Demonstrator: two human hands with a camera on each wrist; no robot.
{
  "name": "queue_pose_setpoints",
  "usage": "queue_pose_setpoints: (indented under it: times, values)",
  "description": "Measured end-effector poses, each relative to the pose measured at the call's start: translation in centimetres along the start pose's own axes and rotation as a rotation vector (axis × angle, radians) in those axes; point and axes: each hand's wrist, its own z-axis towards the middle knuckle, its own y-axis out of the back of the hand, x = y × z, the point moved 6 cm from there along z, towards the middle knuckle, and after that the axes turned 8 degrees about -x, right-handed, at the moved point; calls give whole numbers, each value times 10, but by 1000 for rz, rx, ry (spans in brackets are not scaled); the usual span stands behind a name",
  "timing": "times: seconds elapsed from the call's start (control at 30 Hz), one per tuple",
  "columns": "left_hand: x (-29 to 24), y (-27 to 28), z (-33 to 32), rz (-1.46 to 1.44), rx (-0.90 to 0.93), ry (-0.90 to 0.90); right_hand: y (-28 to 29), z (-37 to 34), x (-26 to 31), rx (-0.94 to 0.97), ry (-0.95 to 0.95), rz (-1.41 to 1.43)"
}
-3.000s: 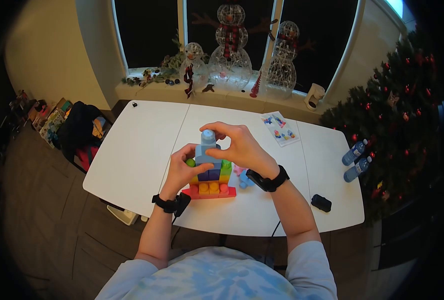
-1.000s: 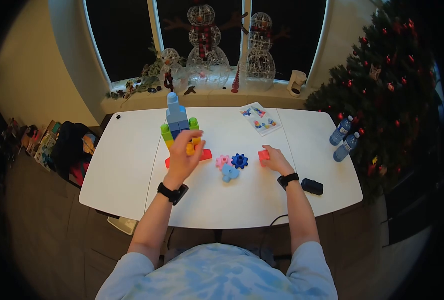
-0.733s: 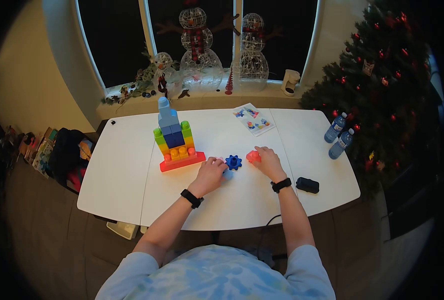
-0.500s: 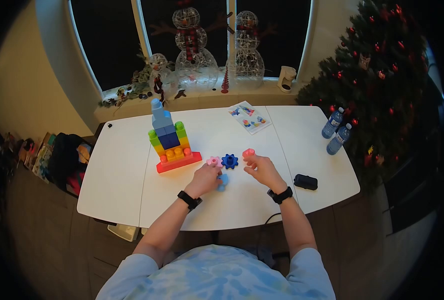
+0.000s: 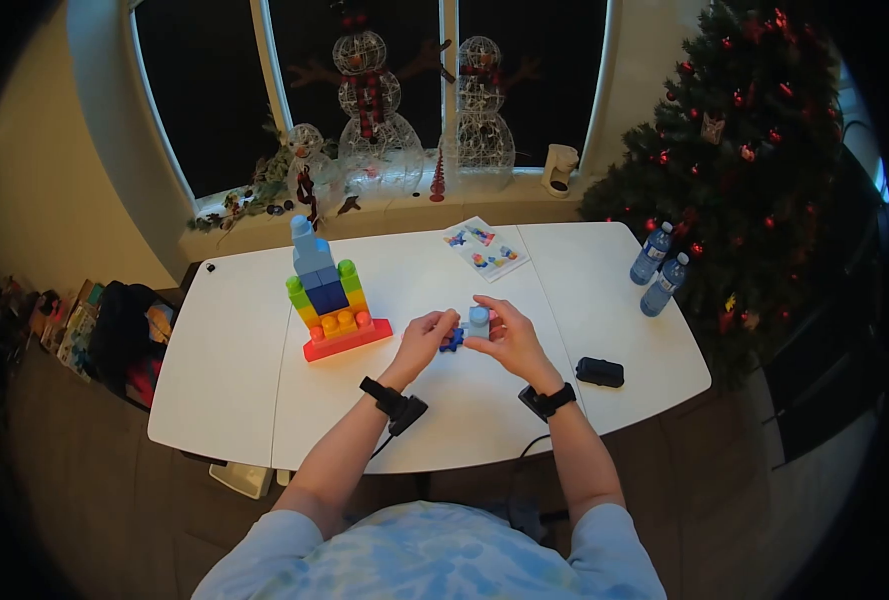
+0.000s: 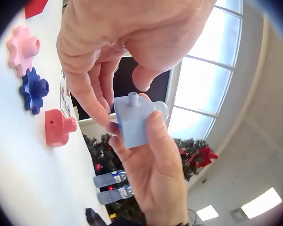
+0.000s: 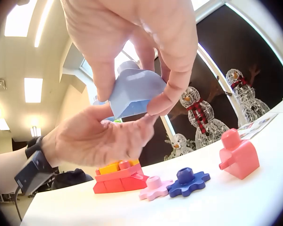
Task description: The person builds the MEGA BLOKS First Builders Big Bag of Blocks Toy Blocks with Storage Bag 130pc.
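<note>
My right hand (image 5: 515, 345) pinches a light blue building block (image 6: 134, 122) between thumb and fingers, raised above the table. The block has a round stud and a small peg on its side. My left hand (image 5: 423, 347) is right beside it, thumb apart from the fingers and fingertips close to the block's edge. Below, a dark blue gear (image 7: 188, 183) and a pink gear (image 7: 155, 188) lie side by side. A coral block (image 7: 240, 160) with a side peg stands to their right; in the head view the hands hide the pink gear and coral block.
A tower of coloured blocks (image 5: 325, 290) stands upright on the table (image 5: 225, 390), left of the hands. A printed sheet (image 5: 485, 250) lies behind them. To the right are a black case (image 5: 601, 373) and two water bottles (image 5: 652, 255) near the edge.
Both hands have left the tower, which now stands at the left. The right hand let go of the coral block. The light blue block has risen from the table into the right hand.
</note>
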Motion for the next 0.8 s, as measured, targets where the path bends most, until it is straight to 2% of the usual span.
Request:
queue_pose_setpoints:
  times: [0.07, 0.1, 0.17, 0.27, 0.3, 0.37, 0.57, 0.63, 0.67, 0.7, 0.77, 0.8]
  values:
    - [-22, 0, 5, 1038, -291, -747, 13, 4, 6, -58, -8, -52]
    - [-15, 3, 10, 1034, -290, -753, 22, 7, 11, -105, -43, -73]
    - [10, -1, 18, 1480, -184, -791, 32, 10, 18, -154, -72, -98]
    - [17, -2, 30, 1454, -97, -655, 43, 13, 26, -232, -38, -92]
    - [19, -3, 32, 1480, -48, -577, 41, 12, 22, -224, -105, 7]
    - [18, -4, 27, 1494, -76, -611, 37, 9, 15, -213, -172, 103]
    - [1, 2, 4, 1324, -59, -663, 21, 6, 8, -173, -170, 193]
    - [-13, 14, 5, 813, -101, -586, 16, 5, 13, -157, -208, 296]
    - [-25, 16, -6, 543, -108, -304, 14, 5, 18, -154, -213, 296]
    - [-29, 21, -8, 345, -101, -180, 10, 5, 23, -141, -235, 342]
    - [-42, 19, -23, -133, 17, -135, 2, 5, 30, -121, -266, 390]
    - [-46, 20, -32, -135, 9, -130, -3, 6, 35, -92, -260, 389]
